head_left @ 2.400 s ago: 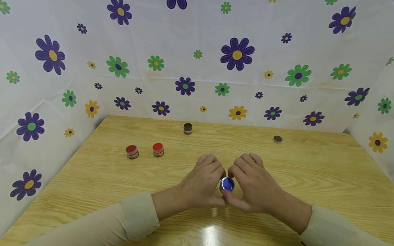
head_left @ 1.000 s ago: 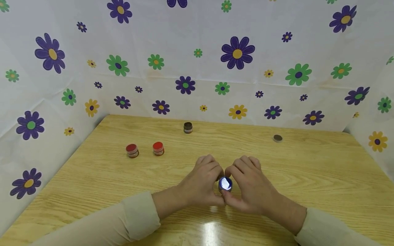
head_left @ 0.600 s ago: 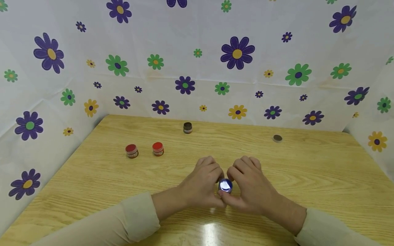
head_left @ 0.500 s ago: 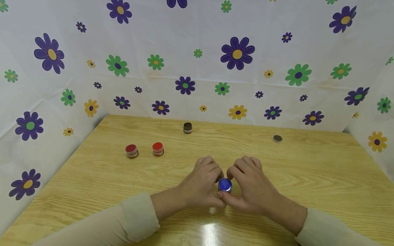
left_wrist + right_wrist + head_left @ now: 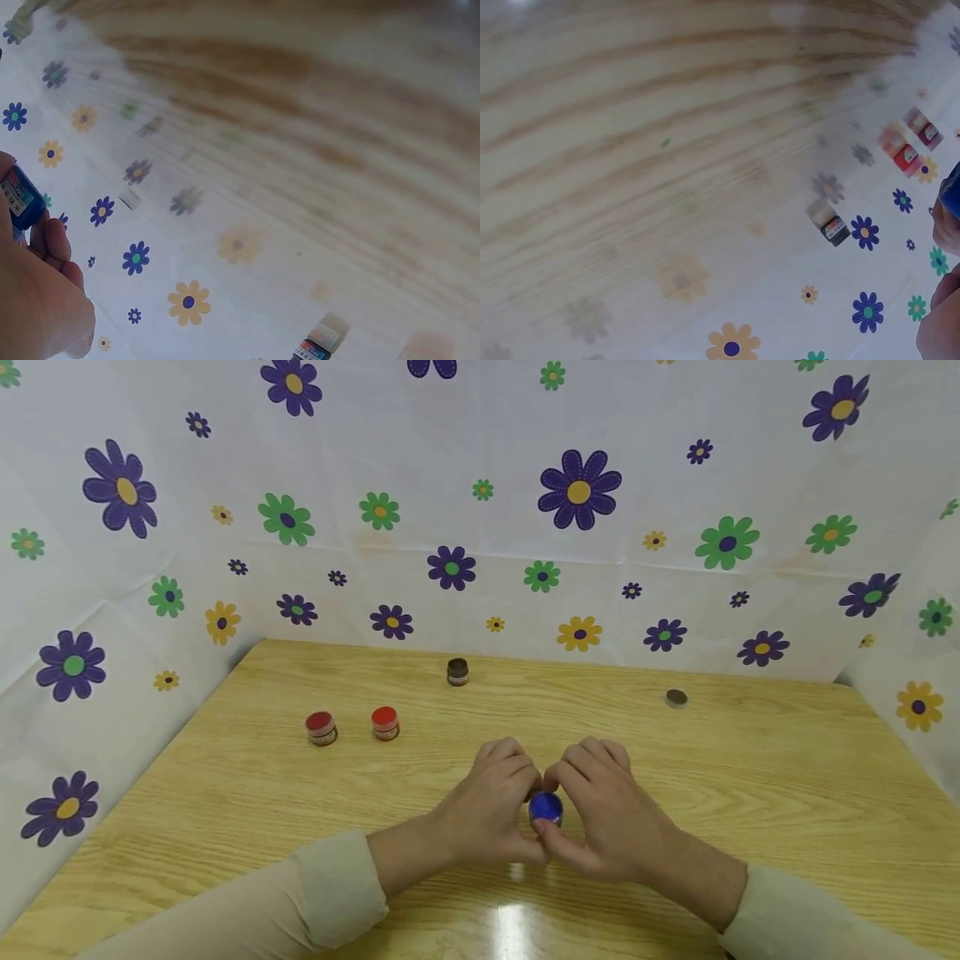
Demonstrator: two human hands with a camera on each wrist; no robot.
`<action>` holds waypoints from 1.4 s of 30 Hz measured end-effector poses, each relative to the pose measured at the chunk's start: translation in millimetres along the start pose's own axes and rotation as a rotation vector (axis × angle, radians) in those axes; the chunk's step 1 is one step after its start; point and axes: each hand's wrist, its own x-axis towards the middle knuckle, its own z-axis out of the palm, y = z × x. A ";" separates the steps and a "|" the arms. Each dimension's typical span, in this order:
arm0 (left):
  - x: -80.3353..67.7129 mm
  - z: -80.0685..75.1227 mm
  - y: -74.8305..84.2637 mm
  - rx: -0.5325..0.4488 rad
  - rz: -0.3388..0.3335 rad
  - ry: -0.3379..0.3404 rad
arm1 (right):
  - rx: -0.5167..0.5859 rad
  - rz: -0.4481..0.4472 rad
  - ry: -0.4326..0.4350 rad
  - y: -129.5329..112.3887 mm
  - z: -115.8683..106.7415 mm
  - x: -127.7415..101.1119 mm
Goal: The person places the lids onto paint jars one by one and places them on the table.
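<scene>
Since the earlier frames I note almost no displacement: both hands remain at lower centre of the head view, and only the glare on the blue jar's (image 5: 546, 807) top has shifted, consistent with a slight turn.

The blue jar sits low between the two hands, just above or on the wooden table (image 5: 750, 793); I cannot tell whether it touches. The left hand (image 5: 487, 806) pinches it from the left with curled fingers; the right hand (image 5: 607, 814) pinches the top from the right, thumb beneath.

To the upper left stand a dark red jar (image 5: 321, 728) and a red jar (image 5: 385, 723), side by side. A dark jar (image 5: 457, 672) stands near the back edge, and a loose dark lid (image 5: 676, 697) lies at the right.

Risk, in my judgement: the jar is small and glossy, so an uneven twist could let it slip, tip and spill paint.
</scene>
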 end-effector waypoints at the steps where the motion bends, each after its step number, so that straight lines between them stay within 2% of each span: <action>1: -0.1 -0.5 -0.2 0.001 -0.002 0.000 | 0.000 -0.001 0.001 -0.1 0.0 0.7; 5: -0.5 -1.3 -1.1 0.003 0.000 0.011 | -0.011 -0.011 0.016 -0.2 0.4 2.9; 11: -0.7 1.4 -1.7 0.011 0.037 0.044 | -0.045 -0.007 0.042 -0.9 2.2 3.4; 16: -1.0 3.4 -0.4 0.025 0.058 0.069 | -0.123 -0.015 0.004 -1.7 0.5 3.8; 21: -1.2 4.2 2.3 0.024 0.043 0.050 | -0.174 -0.058 -0.030 2.3 -6.6 1.8; 25: -1.8 3.1 2.4 0.030 0.015 0.029 | -0.172 -0.106 -0.045 4.5 -10.0 2.7; 30: -1.5 3.5 2.5 0.036 0.024 0.029 | -0.161 -0.142 -0.050 4.1 -10.6 3.5; 42: -1.9 5.7 1.9 0.048 0.044 0.068 | -0.148 -0.115 -0.032 1.8 -5.5 4.1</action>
